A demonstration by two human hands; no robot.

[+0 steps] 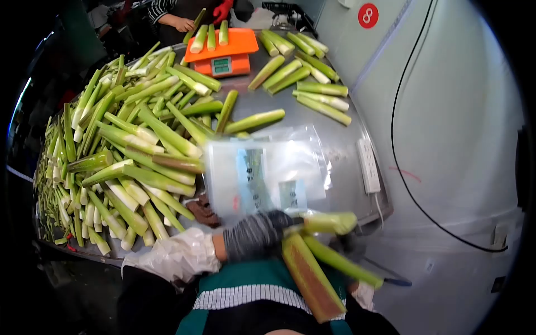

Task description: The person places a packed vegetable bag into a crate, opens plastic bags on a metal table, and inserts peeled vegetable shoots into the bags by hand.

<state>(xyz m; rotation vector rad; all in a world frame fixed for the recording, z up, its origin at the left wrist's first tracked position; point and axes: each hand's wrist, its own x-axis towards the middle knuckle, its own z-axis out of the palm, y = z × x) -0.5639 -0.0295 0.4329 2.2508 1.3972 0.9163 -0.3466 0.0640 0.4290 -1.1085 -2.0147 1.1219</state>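
Three stalks held; one scale

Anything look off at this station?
Two things. A crumpled brown item lies beside the stalk pile; I can't tell what it is, but it doesn't match the produce. The power strip lies along the metal table's right edge, its cord hanging over: odd on a produce surface.

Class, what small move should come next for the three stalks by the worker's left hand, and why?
Probably bring the three stalks parallel: they fan out in different directions beside the gloved left hand, so aligning them should make handling them together easier.
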